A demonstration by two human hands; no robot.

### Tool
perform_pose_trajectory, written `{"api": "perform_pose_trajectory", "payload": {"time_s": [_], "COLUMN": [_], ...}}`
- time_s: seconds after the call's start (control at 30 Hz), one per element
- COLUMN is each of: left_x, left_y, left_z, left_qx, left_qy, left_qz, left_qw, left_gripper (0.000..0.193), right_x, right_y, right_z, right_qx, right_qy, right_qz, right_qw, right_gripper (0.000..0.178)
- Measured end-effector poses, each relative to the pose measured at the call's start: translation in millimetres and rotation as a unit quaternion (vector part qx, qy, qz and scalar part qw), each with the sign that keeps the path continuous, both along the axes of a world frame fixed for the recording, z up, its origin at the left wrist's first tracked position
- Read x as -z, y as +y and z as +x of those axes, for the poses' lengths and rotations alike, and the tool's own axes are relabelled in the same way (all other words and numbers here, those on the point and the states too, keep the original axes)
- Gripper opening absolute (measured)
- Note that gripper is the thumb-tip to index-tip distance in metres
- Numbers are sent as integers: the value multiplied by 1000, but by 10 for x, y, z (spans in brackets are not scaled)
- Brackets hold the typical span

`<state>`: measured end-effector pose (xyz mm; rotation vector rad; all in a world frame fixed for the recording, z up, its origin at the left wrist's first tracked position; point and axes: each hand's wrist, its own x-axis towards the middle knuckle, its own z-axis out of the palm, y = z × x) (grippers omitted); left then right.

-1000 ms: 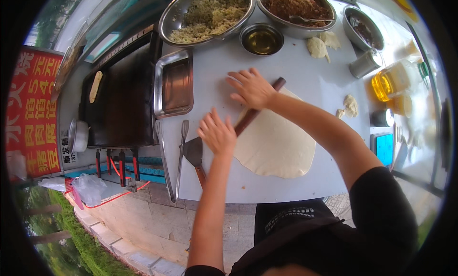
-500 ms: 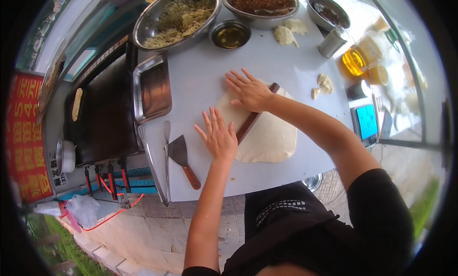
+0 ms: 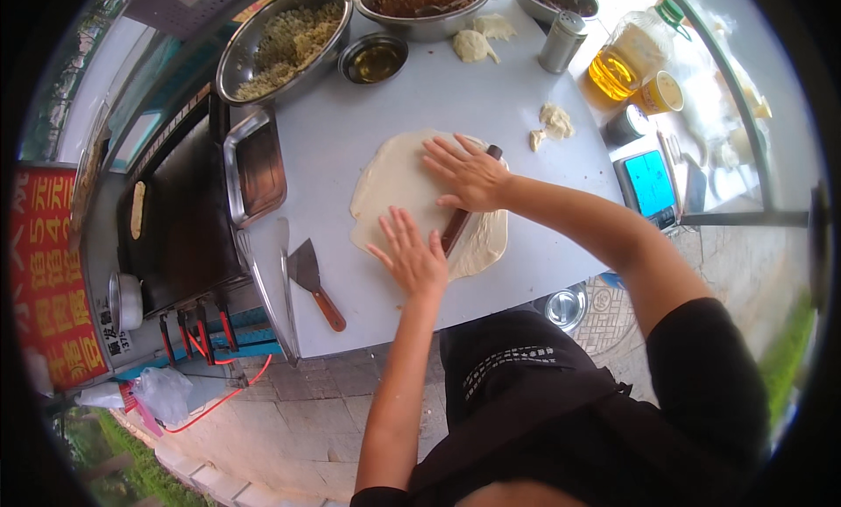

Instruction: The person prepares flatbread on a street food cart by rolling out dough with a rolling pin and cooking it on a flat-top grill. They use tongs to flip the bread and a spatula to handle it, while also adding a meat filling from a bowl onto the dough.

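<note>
A flat sheet of pale dough (image 3: 381,178) lies on the grey worktop, its right edge slightly wrinkled. Across its right part, at a slant, rests a dark wooden rolling pin (image 3: 455,231). My right hand (image 3: 469,176) lies palm down over the pin's far part, fingers spread and pointing left. Nearer to me, my left hand (image 3: 412,255) is flat at the pin's near part, its fingers stretched out over the dough. The palms cover part of the pin, and neither hand is wrapped round it.
Left lie a scraper (image 3: 315,283), long metal utensils (image 3: 287,283), a metal tray (image 3: 256,170) and a dark griddle (image 3: 180,218). Bowls of filling (image 3: 289,42) and a small oil bowl (image 3: 374,60) stand behind. Right are dough scraps (image 3: 552,126), a shaker (image 3: 562,42) and a scale (image 3: 646,184).
Both hands and the rolling pin have moved right across the dough. More of the sheet now shows left of the pin, less to its right. The whole view has shifted a little.
</note>
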<state>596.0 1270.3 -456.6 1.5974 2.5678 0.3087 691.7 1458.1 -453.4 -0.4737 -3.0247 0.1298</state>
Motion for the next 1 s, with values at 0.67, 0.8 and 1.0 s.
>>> {"api": "perform_pose_trajectory", "payload": {"time_s": [0.67, 0.8, 1.0], "left_x": [-371, -123, 101], "left_y": [267, 1020, 2128], "left_z": [-316, -649, -402], "left_qx": [265, 284, 339], "left_qy": [-181, -89, -78], "left_qz": [152, 108, 114], "left_qw": [935, 949, 931], "left_gripper": [47, 49, 57], "right_x": [-588, -170, -204], "right_y": [-1009, -1035, -449], "right_z": [1031, 276, 69], "right_qx": [224, 375, 439], "right_qy": [92, 117, 121], "right_qz": [-104, -127, -38], "right_qw": [965, 911, 890], "right_gripper": [43, 42, 57]}}
